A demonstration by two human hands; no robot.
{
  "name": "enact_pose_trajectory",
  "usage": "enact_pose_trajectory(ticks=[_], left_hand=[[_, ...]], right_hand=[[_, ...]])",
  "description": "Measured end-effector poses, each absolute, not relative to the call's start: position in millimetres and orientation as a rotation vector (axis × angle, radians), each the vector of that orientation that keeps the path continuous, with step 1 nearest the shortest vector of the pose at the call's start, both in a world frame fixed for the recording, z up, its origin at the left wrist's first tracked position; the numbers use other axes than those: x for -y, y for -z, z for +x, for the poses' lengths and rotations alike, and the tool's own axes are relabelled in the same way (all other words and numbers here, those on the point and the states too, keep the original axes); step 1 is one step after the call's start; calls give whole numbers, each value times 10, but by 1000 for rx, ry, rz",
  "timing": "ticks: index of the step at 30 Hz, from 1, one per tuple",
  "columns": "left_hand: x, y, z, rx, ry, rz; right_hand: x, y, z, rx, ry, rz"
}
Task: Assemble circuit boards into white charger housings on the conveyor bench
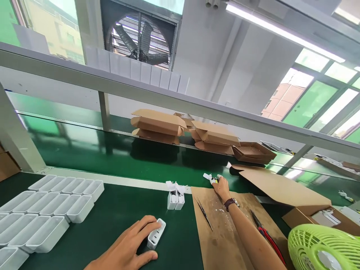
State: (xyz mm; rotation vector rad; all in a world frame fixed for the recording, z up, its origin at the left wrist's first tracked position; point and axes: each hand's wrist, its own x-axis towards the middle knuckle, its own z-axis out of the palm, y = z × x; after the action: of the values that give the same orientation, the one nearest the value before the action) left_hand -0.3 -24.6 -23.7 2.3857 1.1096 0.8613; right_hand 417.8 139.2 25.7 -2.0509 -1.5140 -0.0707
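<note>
My left hand (135, 240) is over the green table, fingers stretched across the top of a white socket block (156, 234) with dark slots. Its thumb is spread apart from the block's near end. Farther off, my right hand (222, 188), with a watch on the wrist, has its fingers closed at a small white piece (208, 176) with a yellow patch. Fingers partly hide that piece, so its kind is unclear. Between the hands stand two narrow white housings (176, 200) with white parts sticking out. Tweezers (204, 213) lie on the brown cardboard sheet (222, 232) below my right hand.
Rows of white open cases (50, 232) fill the left side. Red-handled pliers (266, 234) lie on the cardboard, beside a green fan (323, 247). An open carton (295, 215) is at right. Folded brown boxes (160, 125) stand behind the green belt (118, 159), under a grey beam (168, 95).
</note>
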Motion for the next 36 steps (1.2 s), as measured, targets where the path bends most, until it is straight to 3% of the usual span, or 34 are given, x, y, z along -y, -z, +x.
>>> enact_pose_trajectory(ticks=[9,14,16,18,21,26,31,36], left_hand=[[294,66,41,-1130,-864,2411],[254,79,31,-1196,-1001,2429],[235,86,21,-1227,-1033,2422],[219,87,8,-1255,-1045,2395],[197,76,-20,-1246,-1046,2358],[189,54,-43,-1204,-1037,2321],[221,45,3,-1188,-977,2262],[251,54,14,-1232,-887,2168]], right_hand=[[-873,-656,4032,1442,-372,-1719],[-23,-737,3532,1919,-1007,-1223],[181,-721,3261,2169,-1102,-1075],[249,-715,3037,2404,-1082,-918],[203,-750,2866,2643,-788,-788],[268,-749,2822,2657,-230,-1070],[426,-522,2755,2858,-83,-1247],[301,-306,2761,2678,-217,-1191]])
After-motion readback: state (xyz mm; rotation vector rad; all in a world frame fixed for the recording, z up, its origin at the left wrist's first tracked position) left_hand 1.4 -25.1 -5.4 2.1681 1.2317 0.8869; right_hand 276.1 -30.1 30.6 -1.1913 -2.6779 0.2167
